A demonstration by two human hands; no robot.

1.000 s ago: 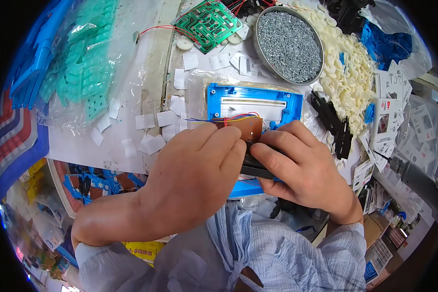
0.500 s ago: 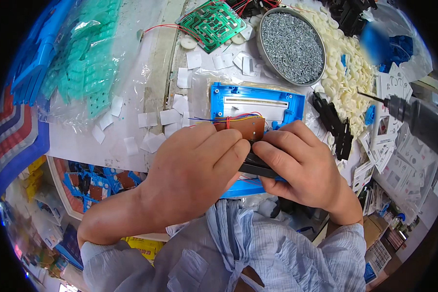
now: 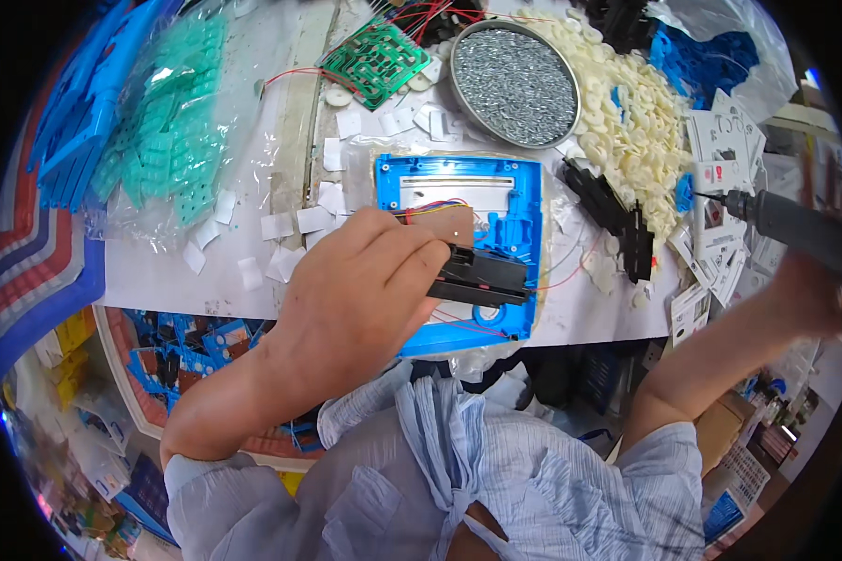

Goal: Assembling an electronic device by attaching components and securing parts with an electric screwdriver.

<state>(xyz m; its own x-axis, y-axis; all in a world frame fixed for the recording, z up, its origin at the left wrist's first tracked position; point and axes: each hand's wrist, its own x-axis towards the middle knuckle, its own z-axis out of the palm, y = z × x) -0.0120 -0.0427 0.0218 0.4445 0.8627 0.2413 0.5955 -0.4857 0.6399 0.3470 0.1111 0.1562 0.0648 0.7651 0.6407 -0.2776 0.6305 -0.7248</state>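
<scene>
At mid-frame I see the left hand (image 3: 360,280) gripping a black case (image 3: 486,273); far right, the right hand (image 3: 807,292) blurs against a screwdriver (image 3: 791,219).

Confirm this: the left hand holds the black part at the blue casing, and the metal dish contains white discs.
Wrong on the contents: the head view shows the metal dish containing small silvery metal pieces. The left hand does hold the black part at the blue casing.

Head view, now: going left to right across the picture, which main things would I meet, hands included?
Long blue plastic parts → bagged green pieces → left hand → black plastic part in its grip → loose black pieces → dark pointed tool, with the blurred right hand at its right end.
</scene>
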